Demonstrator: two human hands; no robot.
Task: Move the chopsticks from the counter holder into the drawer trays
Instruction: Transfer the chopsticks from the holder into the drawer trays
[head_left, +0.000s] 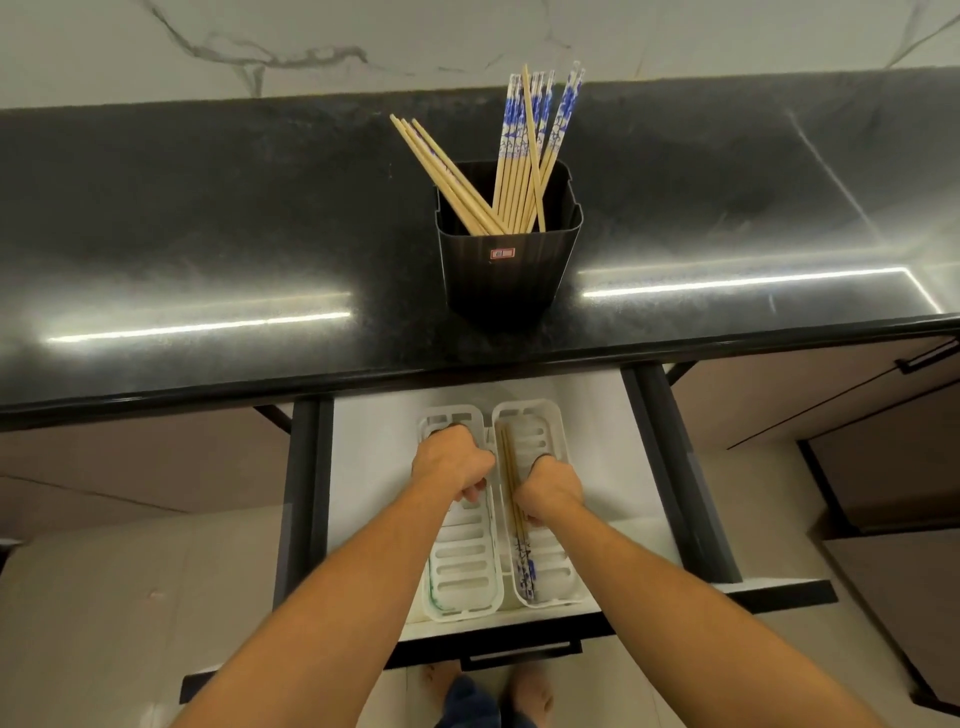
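Observation:
A black holder (506, 260) stands on the dark counter, with several plain and blue-patterned chopsticks (519, 161) sticking out of it. Below, the open drawer (374, 467) holds two white slotted trays side by side. My left hand (452, 465) is down in the left tray (462, 571), knuckles up and fingers curled; nothing shows in its grip. In the right tray (550, 571) my right hand (550, 491) has its fingers curled against a few blue-patterned chopsticks (514, 499), which lie lengthwise along the tray's left side with their patterned ends toward me.
The black counter (208, 234) runs the full width, backed by a marbled white wall. The counter's front edge overhangs the back of the drawer. Cabinet fronts flank the drawer, one with a dark handle (930, 356) at right. My feet (488, 691) are on the floor under the drawer.

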